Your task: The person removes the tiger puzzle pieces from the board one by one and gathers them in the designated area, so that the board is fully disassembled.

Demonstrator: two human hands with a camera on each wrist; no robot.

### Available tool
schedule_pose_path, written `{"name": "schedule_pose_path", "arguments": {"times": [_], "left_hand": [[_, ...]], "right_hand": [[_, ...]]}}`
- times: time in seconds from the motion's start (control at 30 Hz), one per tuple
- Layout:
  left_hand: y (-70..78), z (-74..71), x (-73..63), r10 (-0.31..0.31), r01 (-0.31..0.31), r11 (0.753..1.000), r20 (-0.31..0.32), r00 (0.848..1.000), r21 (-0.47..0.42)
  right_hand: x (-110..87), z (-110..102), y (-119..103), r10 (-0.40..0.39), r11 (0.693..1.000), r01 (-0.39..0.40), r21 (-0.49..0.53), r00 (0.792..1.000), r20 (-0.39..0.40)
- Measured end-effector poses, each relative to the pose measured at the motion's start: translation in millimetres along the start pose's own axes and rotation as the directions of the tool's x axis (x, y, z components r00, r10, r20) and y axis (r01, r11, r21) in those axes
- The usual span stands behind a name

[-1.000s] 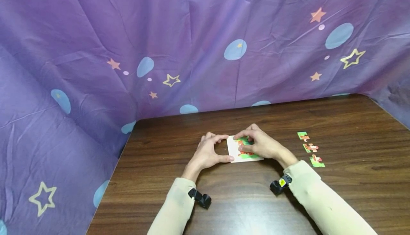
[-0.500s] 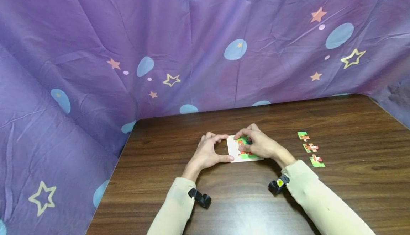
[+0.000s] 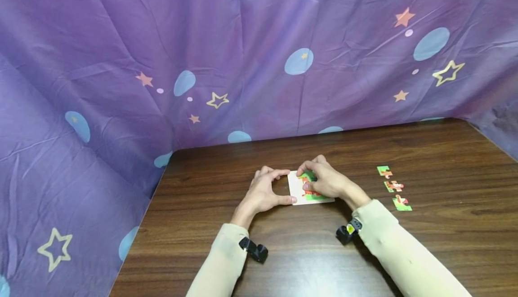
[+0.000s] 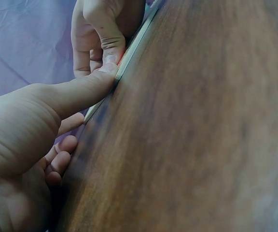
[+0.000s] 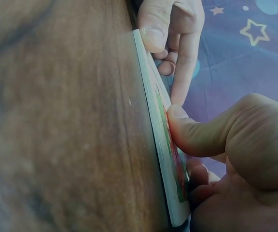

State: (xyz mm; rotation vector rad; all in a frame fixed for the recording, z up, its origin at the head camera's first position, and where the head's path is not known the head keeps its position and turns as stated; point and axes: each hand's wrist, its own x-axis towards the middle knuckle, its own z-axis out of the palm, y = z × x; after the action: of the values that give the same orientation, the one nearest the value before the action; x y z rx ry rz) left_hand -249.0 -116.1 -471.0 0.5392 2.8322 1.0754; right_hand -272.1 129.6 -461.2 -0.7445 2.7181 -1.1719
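Observation:
A small white puzzle board (image 3: 296, 196) lies flat on the table, with a green and orange picture (image 3: 315, 196) made of jigsaw pieces inside its frame. From the left, my left hand (image 3: 262, 193) rests its stretched thumb and index finger on two corners of the board. My right hand (image 3: 329, 181) reaches over the picture and pinches a puzzle piece at its left part between thumb and index finger. That piece is mostly hidden under the fingers. In the right wrist view the right thumb (image 5: 187, 133) touches the picture's surface.
To the right lie three loose puzzle pieces in a column: a top one (image 3: 383, 171), a middle one (image 3: 394, 186) and a bottom one (image 3: 402, 203). Behind the brown wooden table (image 3: 453, 162) hangs a purple curtain (image 3: 259, 54) with stars and ovals.
My right wrist has swung slightly to the left, while its fingertips stay at the same part of the picture. The left hand, the board and the loose pieces keep their places.

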Motion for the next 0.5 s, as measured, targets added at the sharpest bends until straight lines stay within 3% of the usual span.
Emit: {"name": "schedule_pose_path", "arguments": {"times": [0.5], "left_hand": [[-2.2, 0.6, 0.0, 0.031, -0.031, 1.000, -0.012, 0.999, 0.004]], "right_hand": [[2.0, 0.6, 1.1, -0.021, 1.000, 0.021, -0.020, 1.000, 0.007]]}}
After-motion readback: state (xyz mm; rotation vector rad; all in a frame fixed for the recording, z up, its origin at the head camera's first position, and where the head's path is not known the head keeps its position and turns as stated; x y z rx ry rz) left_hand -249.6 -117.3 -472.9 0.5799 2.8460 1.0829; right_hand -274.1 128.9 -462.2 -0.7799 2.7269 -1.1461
